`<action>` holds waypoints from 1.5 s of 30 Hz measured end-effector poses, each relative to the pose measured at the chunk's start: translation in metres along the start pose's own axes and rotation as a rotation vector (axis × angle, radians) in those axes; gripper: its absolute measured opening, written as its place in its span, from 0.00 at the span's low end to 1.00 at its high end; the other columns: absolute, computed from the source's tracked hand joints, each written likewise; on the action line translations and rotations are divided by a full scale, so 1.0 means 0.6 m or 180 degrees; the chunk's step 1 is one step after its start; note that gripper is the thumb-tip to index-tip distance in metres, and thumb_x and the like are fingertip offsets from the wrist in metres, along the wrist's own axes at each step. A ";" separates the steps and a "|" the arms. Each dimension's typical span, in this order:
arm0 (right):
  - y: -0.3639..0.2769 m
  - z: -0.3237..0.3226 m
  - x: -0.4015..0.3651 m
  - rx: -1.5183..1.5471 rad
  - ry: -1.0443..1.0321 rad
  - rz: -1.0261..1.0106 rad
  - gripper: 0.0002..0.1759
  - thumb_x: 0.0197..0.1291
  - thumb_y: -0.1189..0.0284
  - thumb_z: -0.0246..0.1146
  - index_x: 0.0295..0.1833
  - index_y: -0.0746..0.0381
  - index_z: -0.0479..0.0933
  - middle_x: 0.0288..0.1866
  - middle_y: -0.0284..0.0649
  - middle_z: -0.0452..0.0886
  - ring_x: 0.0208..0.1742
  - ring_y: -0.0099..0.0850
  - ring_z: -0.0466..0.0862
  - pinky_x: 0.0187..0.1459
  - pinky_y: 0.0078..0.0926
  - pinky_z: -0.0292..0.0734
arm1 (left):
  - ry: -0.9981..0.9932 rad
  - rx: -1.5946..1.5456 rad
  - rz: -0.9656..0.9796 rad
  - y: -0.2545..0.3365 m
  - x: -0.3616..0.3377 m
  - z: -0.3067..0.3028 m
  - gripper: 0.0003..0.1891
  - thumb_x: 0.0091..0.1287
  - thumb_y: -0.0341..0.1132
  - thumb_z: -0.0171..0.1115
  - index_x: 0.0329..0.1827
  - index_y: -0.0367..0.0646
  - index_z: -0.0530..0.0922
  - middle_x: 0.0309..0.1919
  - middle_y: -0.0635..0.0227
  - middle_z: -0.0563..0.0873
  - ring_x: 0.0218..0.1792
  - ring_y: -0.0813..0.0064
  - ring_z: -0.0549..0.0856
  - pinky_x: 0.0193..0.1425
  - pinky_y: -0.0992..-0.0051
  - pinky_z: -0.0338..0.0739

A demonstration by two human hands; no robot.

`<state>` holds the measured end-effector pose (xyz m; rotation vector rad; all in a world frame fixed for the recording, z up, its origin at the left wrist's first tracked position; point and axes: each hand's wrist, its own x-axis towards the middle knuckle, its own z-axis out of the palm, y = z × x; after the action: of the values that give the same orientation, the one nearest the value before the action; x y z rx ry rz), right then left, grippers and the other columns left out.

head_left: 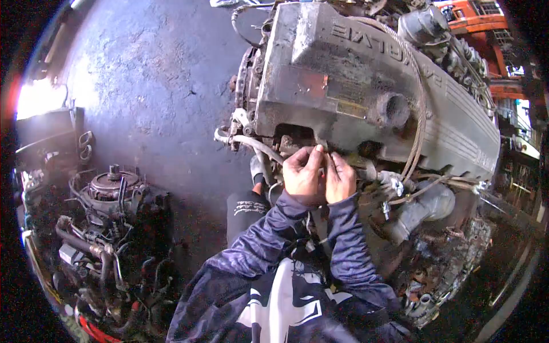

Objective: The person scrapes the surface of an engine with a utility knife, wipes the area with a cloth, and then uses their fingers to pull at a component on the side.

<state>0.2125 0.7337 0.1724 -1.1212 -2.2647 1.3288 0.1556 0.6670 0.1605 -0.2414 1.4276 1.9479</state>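
Note:
Both hands meet at the lower edge of a large grey engine cover (354, 74) with raised lettering. My left hand (303, 174) has its thumb and fingers pinched together, and my right hand (340, 178) is closed right beside it, fingertips nearly touching. Whatever small thing lies between the fingertips is too small to make out. Just left of the hands, a pale hose (251, 140) runs along the engine's side. A braided steel cable (422, 103) loops over the cover to the right of my hands.
Another engine (114, 188) stands on the floor at the left. Dirty engine parts (452, 268) lie at the lower right, near a grey pipe elbow (426, 208). Orange metal framework (480, 23) is at the upper right.

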 end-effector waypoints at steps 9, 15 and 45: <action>-0.028 0.002 0.013 0.0414 -0.0145 -0.0052 0.14 0.65 0.67 0.54 0.31 0.67 0.73 0.21 0.44 0.75 0.21 0.26 0.73 0.27 0.26 0.68 | -0.0081 -0.0099 0.0477 0.028 0.009 0.000 0.14 0.65 0.38 0.59 0.29 0.34 0.78 0.21 0.76 0.77 0.23 0.88 0.71 0.25 0.81 0.66; 0.007 -0.035 -0.129 0.0936 -0.0956 0.0664 0.14 0.66 0.64 0.54 0.46 0.64 0.78 0.30 0.32 0.79 0.32 0.18 0.73 0.37 0.19 0.69 | -0.0750 0.1114 -0.0142 0.059 -0.117 -0.086 0.13 0.65 0.39 0.60 0.29 0.38 0.79 0.20 0.75 0.78 0.24 0.88 0.72 0.28 0.83 0.67; 0.093 0.058 -0.437 0.1385 -0.0493 0.0870 0.12 0.62 0.70 0.53 0.30 0.65 0.75 0.20 0.39 0.79 0.16 0.28 0.76 0.20 0.27 0.71 | -0.0020 0.1470 0.0431 0.171 -0.335 -0.488 0.15 0.61 0.43 0.64 0.36 0.36 0.81 0.27 0.69 0.84 0.28 0.81 0.80 0.32 0.79 0.73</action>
<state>0.3916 0.5331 0.1424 -1.2272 -1.8233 1.9578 0.1677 0.3049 0.2342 0.0759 1.8793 1.6569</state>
